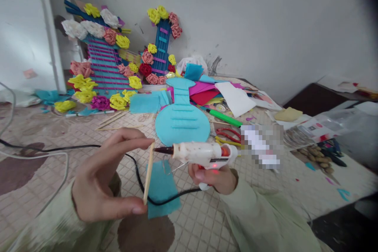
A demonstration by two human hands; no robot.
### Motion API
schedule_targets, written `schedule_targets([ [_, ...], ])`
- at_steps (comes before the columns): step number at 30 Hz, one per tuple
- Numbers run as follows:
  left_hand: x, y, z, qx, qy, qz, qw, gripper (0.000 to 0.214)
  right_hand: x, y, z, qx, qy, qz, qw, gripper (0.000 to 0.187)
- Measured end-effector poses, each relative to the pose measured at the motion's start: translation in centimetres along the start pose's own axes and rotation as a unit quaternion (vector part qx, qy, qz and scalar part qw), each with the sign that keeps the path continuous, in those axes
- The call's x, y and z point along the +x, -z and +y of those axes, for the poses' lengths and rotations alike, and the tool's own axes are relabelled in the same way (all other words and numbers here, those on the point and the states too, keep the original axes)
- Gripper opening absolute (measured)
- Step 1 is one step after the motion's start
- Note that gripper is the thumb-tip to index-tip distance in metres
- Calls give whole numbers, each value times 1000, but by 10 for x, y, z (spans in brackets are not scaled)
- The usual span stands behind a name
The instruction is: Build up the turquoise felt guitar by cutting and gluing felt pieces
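My left hand [102, 179] pinches a thin wooden stick [148, 174] by its two ends, forefinger on top and thumb below, holding it nearly upright. My right hand [214, 177] grips a white hot glue gun [203, 154] with a red light on its handle. Its dark nozzle points left and almost touches the top of the stick. A turquoise felt rectangle [162, 189] lies on the floor just behind the stick. The gun's black cord [138, 177] runs across that felt and off to the left.
A turquoise felt guitar shape [181, 120] lies ahead on the tiled mat. Flower-covered stick frames [102, 67] lean on the wall. Coloured felt sheets [206, 92], a green marker [224, 118], red scissors [227, 133] and spare sticks [113, 120] are scattered around.
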State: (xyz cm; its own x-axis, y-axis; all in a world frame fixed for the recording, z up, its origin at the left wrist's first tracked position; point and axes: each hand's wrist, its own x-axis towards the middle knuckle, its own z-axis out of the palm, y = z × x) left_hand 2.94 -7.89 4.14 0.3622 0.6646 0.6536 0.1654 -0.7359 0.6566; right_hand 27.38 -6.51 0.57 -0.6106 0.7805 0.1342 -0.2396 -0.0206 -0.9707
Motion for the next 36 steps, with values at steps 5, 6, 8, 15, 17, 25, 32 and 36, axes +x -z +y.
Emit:
schedule_targets([
  [5, 0, 0, -1, 2, 1, 4, 1000, 67, 0, 1, 1, 2, 6, 1, 1000, 29],
  [6, 0, -1, -1, 1, 2, 3, 1000, 67, 0, 1, 1, 3, 7, 0, 1000, 29],
  [8, 0, -1, -1, 1, 5, 1, 1000, 67, 0, 2, 1, 6, 11, -2, 1000, 28],
  [15, 0, -1, 0, 1, 7, 4, 1000, 67, 2, 1, -1, 9, 8, 1, 1000, 29],
  [17, 0, -1, 1, 3, 6, 3, 1000, 66, 2, 1, -1, 12, 3, 6, 1000, 28],
  [25, 1, 0, 2, -11, 13, -3, 1000, 66, 1, 3, 2, 17, -8, 1, 1000, 28],
  [32, 0, 0, 1, -16, 19, -15, 1000, 68, 1, 1, -1, 13, -9, 7, 1000, 28],
  [36, 0, 0, 2, -20, 23, -7, 1000, 66, 0, 1, -3, 0, -16, 9, 1000, 32],
])
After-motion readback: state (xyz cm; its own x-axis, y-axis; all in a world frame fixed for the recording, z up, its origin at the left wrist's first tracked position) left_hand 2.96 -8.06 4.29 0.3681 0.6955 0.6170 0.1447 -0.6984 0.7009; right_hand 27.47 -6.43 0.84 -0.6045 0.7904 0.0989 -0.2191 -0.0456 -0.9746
